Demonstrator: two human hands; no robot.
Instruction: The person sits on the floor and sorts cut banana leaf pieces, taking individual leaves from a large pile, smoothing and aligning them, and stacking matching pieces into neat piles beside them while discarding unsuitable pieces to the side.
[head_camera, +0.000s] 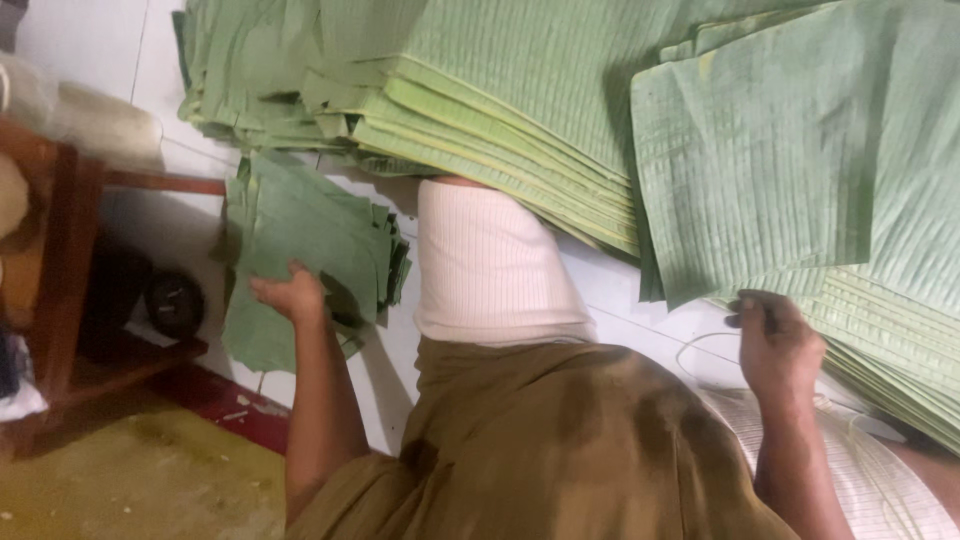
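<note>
White tiled floor (610, 290), left hand (292, 295) gripping small leaf stack (310, 240), right hand (775, 345) pinching large leaf (760, 170).

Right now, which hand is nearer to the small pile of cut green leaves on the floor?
Left. The left hand rests on the small pile of cut leaves, fingers touching it. The right hand is far across, at the edge of the large leaf sheets.

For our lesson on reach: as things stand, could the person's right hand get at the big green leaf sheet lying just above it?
Probably yes. The right hand already rests at the lower edge of the big leaf sheet, fingers touching or nearly touching it, with nothing between them. The left hand is busy at the small leaf stack.
</note>
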